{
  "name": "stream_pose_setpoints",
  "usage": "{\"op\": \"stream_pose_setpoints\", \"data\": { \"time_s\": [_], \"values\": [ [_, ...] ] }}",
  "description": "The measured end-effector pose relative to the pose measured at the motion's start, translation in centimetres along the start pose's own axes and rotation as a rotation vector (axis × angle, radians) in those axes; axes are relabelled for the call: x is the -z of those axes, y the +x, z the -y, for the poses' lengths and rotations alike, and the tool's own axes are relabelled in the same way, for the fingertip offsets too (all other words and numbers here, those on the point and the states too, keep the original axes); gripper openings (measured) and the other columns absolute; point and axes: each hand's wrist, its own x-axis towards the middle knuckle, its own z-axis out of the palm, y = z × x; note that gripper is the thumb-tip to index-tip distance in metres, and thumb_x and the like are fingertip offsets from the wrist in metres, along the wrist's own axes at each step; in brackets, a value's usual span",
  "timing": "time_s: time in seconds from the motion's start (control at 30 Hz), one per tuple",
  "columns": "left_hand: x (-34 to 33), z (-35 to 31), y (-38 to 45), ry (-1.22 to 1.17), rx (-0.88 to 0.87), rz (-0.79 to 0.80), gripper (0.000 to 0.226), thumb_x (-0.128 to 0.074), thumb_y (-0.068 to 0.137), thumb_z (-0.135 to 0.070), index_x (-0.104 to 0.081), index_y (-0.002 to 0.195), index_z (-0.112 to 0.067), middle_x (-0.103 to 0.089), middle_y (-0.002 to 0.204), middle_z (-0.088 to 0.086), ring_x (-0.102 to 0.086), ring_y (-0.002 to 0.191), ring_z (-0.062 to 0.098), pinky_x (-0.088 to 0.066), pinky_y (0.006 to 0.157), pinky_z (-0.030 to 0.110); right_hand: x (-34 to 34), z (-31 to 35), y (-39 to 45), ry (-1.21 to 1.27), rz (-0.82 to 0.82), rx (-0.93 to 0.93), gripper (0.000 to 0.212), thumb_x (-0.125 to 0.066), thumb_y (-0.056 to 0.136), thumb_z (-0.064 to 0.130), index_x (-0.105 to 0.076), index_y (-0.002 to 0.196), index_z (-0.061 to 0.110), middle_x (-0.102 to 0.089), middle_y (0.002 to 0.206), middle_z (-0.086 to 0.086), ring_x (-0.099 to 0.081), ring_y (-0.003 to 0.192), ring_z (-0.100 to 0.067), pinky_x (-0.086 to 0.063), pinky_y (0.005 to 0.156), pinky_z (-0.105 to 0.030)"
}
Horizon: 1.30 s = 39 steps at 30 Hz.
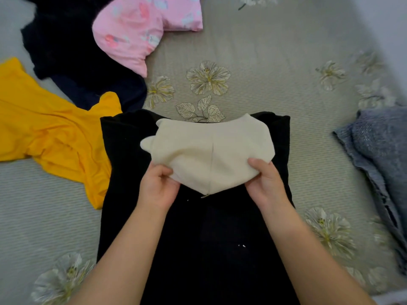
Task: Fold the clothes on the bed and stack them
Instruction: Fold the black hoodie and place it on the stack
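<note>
Left hand [157, 186] and right hand [265, 183] each pinch the cream cloth [209, 150] over the black garment [198, 238]; yellow shirt [50, 133] lies left of it.

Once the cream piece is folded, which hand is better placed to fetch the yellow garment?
Probably the left hand: the yellow garment lies on its side, near it. The right hand would have to cross over the cream piece that both hands grip.

A home bedroom: bed [275, 62] under a flower-printed grey cover, loose clothes [50, 128] strewn across it.
</note>
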Motion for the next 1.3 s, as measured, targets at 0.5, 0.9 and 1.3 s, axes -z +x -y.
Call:
{"op": "stream_pose_setpoints", "data": {
  "time_s": [0.5, 0.9, 1.3],
  "values": [
    [7.5, 4.0, 0.2, 2.363, -0.742, 0.281, 0.057, -0.029, 0.083, -0.005, -0.030, 0.140, -0.005, -0.027, 0.147, 0.023, -0.021, 0.136, 0.041, -0.016, 0.110, 0.049, 8.1, -7.9, -1.6, -2.176, 0.170, 0.303, 0.053, -0.047, 0.093, 0.032, -0.030, 0.143, 0.022, -0.013, 0.154, -0.008, -0.005, 0.142, -0.034, -0.015, 0.111, -0.052],
    [14.6, 6.6, -5.7, 2.267, -0.782, 0.510, 0.065, -0.062, 0.064, 0.017, -0.049, 0.127, 0.003, -0.046, 0.136, 0.021, -0.040, 0.128, 0.039, -0.008, 0.101, 0.061, 14.2, -7.7, -13.9, -2.332, 0.557, 0.366, 0.059, -0.075, 0.072, 0.023, -0.055, 0.125, 0.011, -0.048, 0.136, -0.016, -0.044, 0.124, -0.039, -0.036, 0.094, -0.060],
    [26.1, 9.5, -20.2, 2.695, -0.248, 0.689, 0.090, -0.091, 0.032, -0.042, -0.066, 0.106, 0.002, -0.062, 0.115, 0.022, -0.061, 0.103, 0.039, -0.043, 0.075, 0.065, 20.9, -11.0, -20.0, -2.818, 0.845, 0.217, 0.088, -0.090, 0.039, 0.021, -0.058, 0.121, 0.028, -0.058, 0.127, -0.003, -0.056, 0.114, -0.032, -0.045, 0.081, -0.060]
  ]
}}
